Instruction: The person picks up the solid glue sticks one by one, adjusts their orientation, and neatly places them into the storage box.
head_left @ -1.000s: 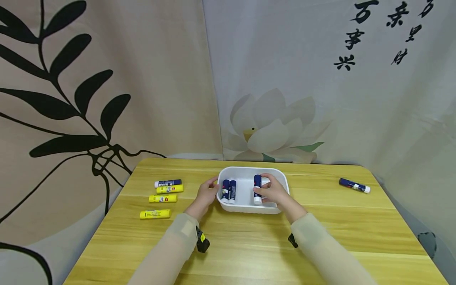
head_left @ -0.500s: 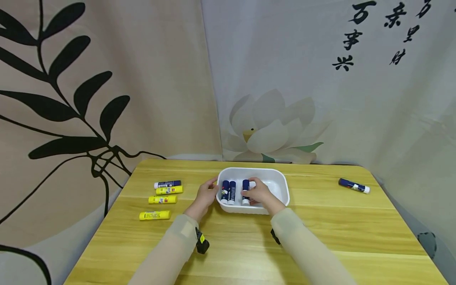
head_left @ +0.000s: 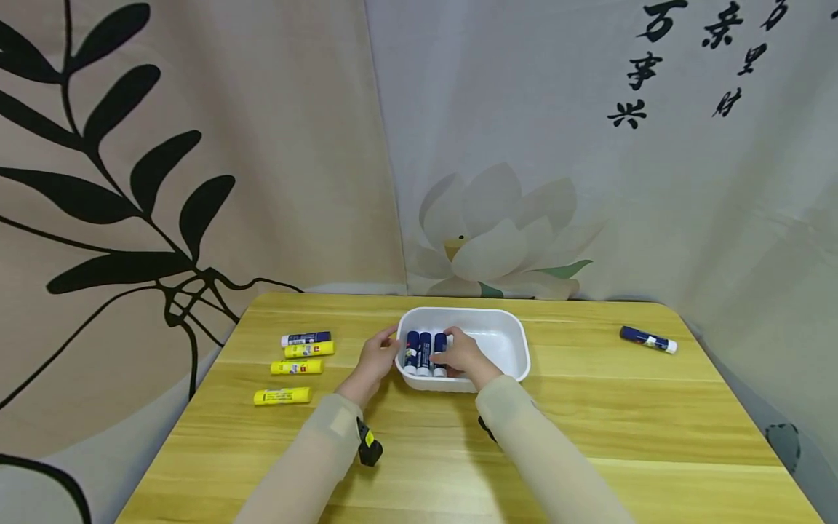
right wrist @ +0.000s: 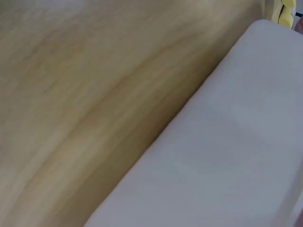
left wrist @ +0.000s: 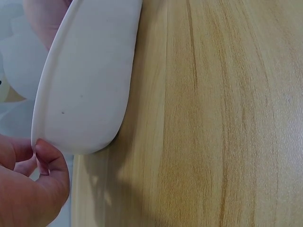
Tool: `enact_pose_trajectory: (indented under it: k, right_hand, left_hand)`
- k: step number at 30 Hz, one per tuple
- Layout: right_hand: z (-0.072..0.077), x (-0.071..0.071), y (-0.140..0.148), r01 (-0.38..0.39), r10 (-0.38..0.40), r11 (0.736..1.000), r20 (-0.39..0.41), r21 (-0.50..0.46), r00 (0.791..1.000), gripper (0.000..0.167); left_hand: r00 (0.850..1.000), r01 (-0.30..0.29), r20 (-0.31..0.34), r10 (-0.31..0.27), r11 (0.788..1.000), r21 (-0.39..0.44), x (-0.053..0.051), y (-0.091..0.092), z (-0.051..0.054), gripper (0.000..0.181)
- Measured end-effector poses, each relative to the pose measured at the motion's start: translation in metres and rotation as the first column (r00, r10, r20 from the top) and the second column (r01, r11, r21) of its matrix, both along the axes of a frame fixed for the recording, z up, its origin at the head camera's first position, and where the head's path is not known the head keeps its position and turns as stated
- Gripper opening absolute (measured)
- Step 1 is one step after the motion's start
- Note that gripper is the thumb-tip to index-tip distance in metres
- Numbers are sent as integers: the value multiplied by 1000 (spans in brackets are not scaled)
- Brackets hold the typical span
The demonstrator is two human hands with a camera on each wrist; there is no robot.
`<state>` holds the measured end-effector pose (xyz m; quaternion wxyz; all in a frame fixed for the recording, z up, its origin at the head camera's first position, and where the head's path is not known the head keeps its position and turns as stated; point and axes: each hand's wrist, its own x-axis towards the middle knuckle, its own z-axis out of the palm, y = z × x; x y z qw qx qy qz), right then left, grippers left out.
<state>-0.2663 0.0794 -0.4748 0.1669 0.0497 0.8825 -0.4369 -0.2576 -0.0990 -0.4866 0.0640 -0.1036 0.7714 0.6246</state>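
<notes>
A white tray (head_left: 504,342) stands near the table's back edge, its outer wall (left wrist: 90,80) large in the left wrist view. My left hand (head_left: 376,362) pinches the tray's left rim; in that wrist view the hand (left wrist: 35,184) has thumb and finger on the rim. Inside the tray, two blue glue sticks with white caps, one (head_left: 411,352) and another (head_left: 425,354), lie side by side at the left. My right hand (head_left: 466,356) grips a third blue stick (head_left: 440,354) just right of them. The right wrist view shows the tray's side (right wrist: 218,142), with little of the hand.
Left of the tray, a blue stick (head_left: 305,338) lies on the table (head_left: 419,451) above several yellow sticks, the lowest one (head_left: 282,396) nearest the front. Far to the right lies another blue stick (head_left: 648,340). A curtain (head_left: 294,145) hangs behind the table.
My right hand has moved left inside the tray with its blue stick, bringing it close beside the other two. My left hand has stayed at the rim.
</notes>
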Motion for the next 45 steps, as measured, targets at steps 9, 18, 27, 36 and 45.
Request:
enact_pose_trajectory:
  k: [9,18,27,36,45]
  right_hand:
    - [-1,-1,-6,-27,28,999,-22,27,999,62]
    - [4,3,10,0,-3,998,-49,-61,999,57]
    - [18,16,50,-96,99,995,-226,23,969,48]
    - [29,44,98,-178,220,975,-457,133,862,42]
    - [33,63,166,-117,263,948,-522,296,811,48]
  left_hand:
    - [1000,-2,-14,2,1000,11,0,-2,2,41]
    - [1000,-4,1,4,1000,-2,0,-1,-2,41]
    - [1000,-6,-20,6,1000,-1,-2,-1,-5,40]
    - [996,4,-89,-1,999,38,0,0,-6,38]
    - [1000,-4,-9,4,1000,18,1,0,-1,40]
